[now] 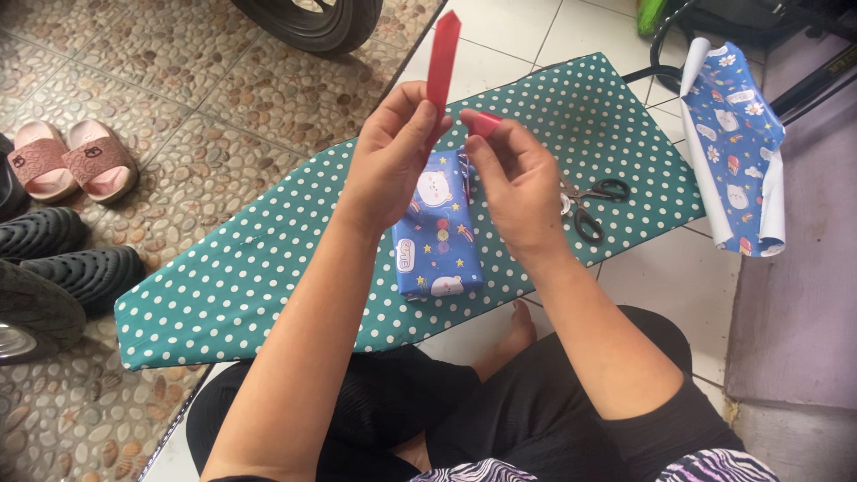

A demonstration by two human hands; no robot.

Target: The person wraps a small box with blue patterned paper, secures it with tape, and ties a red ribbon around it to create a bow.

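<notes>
My left hand (393,147) pinches a red ribbon strip (441,58) that stands upright above its fingers. My right hand (516,183) holds the strip's other end, a red piece (486,122) showing at its fingertips. Both hands hover over a small box wrapped in blue cartoon-print paper (436,241), which lies on a green white-dotted ironing board (268,259). A pair of black-handled scissors (589,201) lies on the board just right of my right hand.
A sheet of the same blue wrapping paper (734,147) hangs at the upper right. Pink sandals (71,159) and black shoes (62,259) sit on the pebble floor at left. A tyre (308,22) stands at the top. My crossed legs are under the board.
</notes>
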